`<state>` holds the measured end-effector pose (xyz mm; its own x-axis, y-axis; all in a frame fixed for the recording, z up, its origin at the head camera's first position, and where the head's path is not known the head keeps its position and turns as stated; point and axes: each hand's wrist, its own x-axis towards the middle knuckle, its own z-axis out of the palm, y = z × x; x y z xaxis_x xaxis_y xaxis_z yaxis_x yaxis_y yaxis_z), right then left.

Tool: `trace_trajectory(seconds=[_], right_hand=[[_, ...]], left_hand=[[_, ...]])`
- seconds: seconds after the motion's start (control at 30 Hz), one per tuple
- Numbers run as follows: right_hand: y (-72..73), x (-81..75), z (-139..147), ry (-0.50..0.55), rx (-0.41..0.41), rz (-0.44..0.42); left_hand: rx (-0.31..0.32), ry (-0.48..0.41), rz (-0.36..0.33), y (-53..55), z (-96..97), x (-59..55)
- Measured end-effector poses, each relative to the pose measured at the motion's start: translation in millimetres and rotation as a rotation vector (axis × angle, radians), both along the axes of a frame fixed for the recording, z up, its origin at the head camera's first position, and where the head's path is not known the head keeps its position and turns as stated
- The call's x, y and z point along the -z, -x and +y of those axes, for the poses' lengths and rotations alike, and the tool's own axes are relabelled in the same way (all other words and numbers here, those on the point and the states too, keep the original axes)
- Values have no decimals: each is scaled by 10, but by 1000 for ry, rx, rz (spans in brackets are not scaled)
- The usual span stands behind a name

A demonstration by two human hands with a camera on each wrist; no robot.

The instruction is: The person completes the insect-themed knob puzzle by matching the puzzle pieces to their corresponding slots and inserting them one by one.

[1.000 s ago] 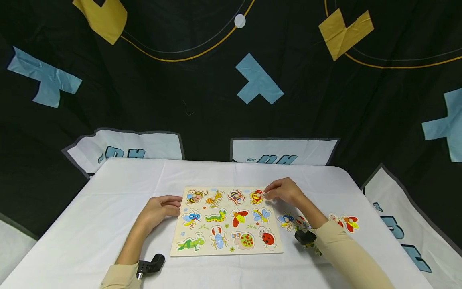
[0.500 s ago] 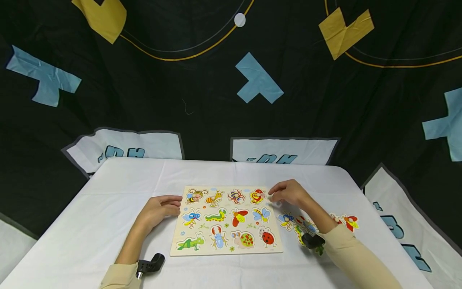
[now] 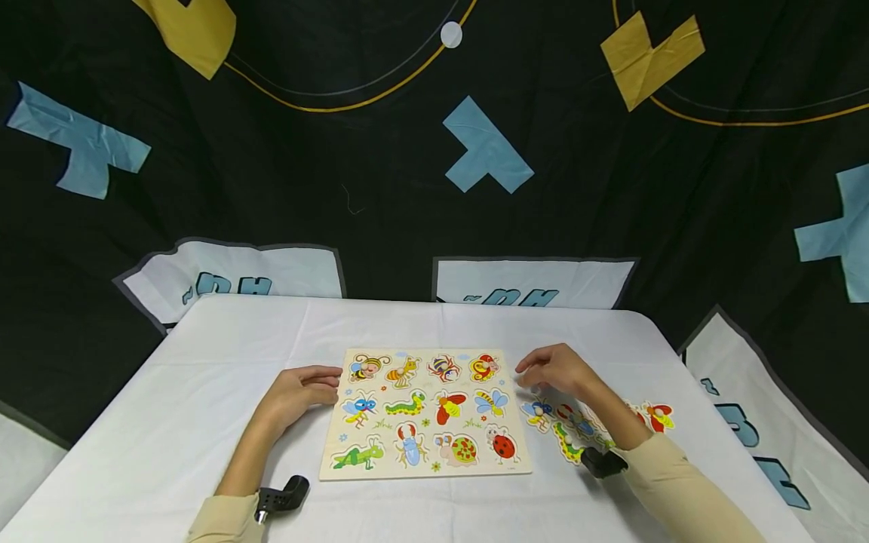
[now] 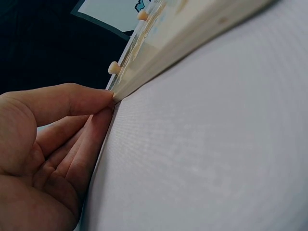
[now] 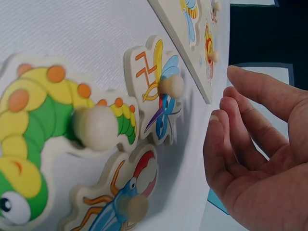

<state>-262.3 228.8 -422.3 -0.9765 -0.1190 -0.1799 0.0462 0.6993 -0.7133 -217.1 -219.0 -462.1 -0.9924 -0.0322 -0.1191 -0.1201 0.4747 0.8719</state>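
A wooden peg puzzle board with insect pictures lies flat on the white table. At its left edge my left hand touches it with thumb and fingertips; the left wrist view shows the thumb against the board's edge. My right hand hovers just off the board's upper right side, fingers loosely bent and holding nothing. Below that hand lie loose knobbed puzzle pieces: a caterpillar, a mosquito and a blue beetle. A red butterfly piece sits in the board's top right corner.
More loose pieces, among them a red-winged insect, lie farther right, partly behind the right forearm. Black wrist cameras are worn on both wrists. A dark curtain hangs behind the table.
My right hand has let go of the red butterfly piece at the board's top right corner and drawn back to the right. My left hand stays at the left edge.
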Motion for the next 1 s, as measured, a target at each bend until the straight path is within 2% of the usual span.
trace_trajectory(seconds=[0.33, 0.6, 1.0], right_hand=[[-65, 22, 113, 27, -51, -36], [-94, 32, 217, 85, -137, -74], [-119, 36, 318, 66, -224, -106]], left_hand=[[7, -18, 11, 12, -4, 0], [7, -15, 4, 1, 0, -11], [13, -30, 7, 10, -2, -1]])
